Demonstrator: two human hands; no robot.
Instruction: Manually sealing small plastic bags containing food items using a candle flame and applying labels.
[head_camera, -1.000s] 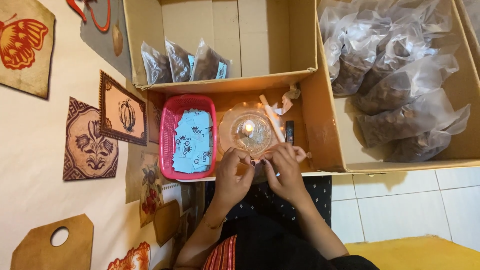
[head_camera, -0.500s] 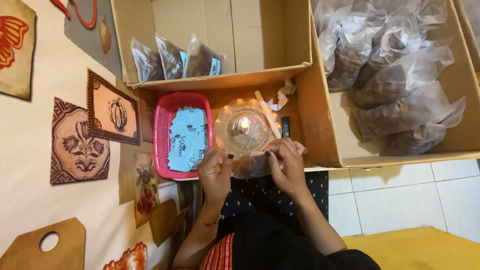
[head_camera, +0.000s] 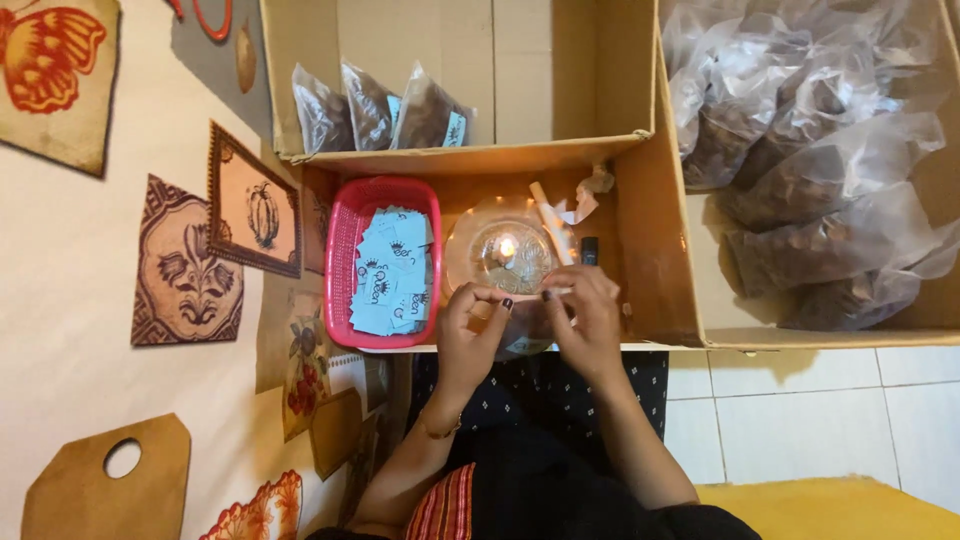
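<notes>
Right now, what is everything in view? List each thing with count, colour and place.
red plastic basket: one, left of the candle, on the cardboard ledge
pale blue paper labels: a heap, inside the basket
lit candle in clear glass dish: one, centre, beyond the hands
small filled clear bags: three, brown contents, upper box
large clear bags: several, brown contents, right box
small clear bag: one, in both grips
left hand: pinching the bag's top
right hand: pinching the bag's top

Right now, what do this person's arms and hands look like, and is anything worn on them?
Both forearms are bare, no sleeves in view. The left hand has a thin bracelet at the wrist. The right hand wears nothing visible. Fingernails on both look painted dark.
</notes>
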